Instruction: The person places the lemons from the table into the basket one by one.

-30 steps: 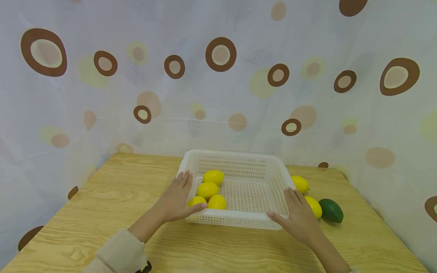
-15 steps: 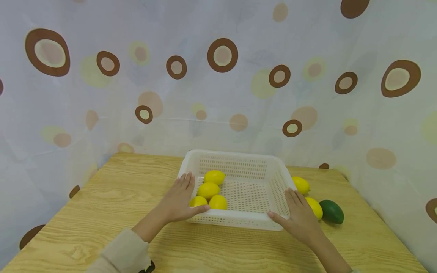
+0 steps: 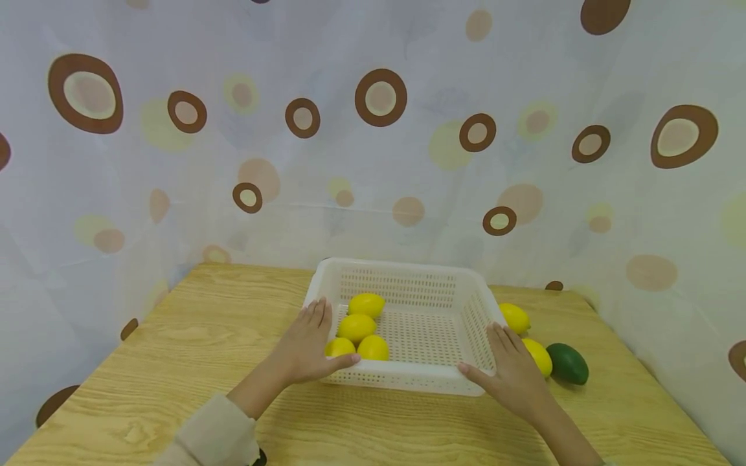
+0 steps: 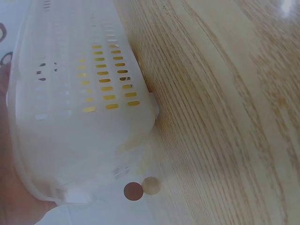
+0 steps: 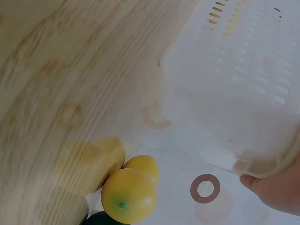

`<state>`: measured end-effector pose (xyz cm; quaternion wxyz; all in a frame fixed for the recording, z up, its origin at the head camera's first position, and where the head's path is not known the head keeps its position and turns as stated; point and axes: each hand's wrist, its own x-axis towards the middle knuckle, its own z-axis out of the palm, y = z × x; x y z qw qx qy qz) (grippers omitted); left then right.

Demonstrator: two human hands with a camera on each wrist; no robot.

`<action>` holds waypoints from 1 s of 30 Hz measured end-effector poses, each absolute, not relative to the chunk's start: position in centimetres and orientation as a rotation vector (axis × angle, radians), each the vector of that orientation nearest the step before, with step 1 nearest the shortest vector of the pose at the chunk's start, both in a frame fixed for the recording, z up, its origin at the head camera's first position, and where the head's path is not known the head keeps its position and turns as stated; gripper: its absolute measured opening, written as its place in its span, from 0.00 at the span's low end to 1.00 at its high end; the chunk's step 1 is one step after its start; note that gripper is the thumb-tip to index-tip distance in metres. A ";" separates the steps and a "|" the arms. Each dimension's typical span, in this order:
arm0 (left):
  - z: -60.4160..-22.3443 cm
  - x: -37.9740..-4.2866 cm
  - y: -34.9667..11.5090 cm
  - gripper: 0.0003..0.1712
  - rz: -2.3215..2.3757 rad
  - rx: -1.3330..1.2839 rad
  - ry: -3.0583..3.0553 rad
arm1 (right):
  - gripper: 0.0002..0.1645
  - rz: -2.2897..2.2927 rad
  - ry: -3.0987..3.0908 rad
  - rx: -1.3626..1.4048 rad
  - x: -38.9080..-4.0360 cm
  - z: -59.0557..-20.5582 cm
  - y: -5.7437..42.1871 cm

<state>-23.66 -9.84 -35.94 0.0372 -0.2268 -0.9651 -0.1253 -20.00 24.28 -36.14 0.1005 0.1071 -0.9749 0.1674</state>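
Observation:
A white plastic basket [image 3: 408, 369] with slotted walls stands on the table. Inside, towards its left end, lie several yellow lemons [image 3: 357, 328]. My left hand [image 3: 307, 349] rests on the basket's front left corner, its straight fingers over the side rim and thumb along the front rim. At the front right corner my right hand [image 3: 514, 375] lies the same way, fingers extended and thumb on the front rim. In the left wrist view, yellow shows through the slots of the basket wall [image 4: 93, 136]. The right wrist view shows part of the right hand [image 5: 276, 192] at the rim.
To the right of the basket, two lemons [image 3: 539, 358] and a dark green fruit [image 3: 567, 364] lie on the wooden table [image 3: 192, 343]. The right hand is close to the nearer lemon. A circle-patterned cloth [image 3: 326, 162] hangs behind and beside the table.
My left hand has shifted very slightly to the right on the rim. The basket, the fruit and my right hand stay in place; the head view has moved a little.

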 end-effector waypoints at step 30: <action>-35.9 -23.3 -9.8 0.58 -0.411 -0.649 -2.970 | 0.55 0.682 -2.826 0.433 -20.4 -36.0 25.2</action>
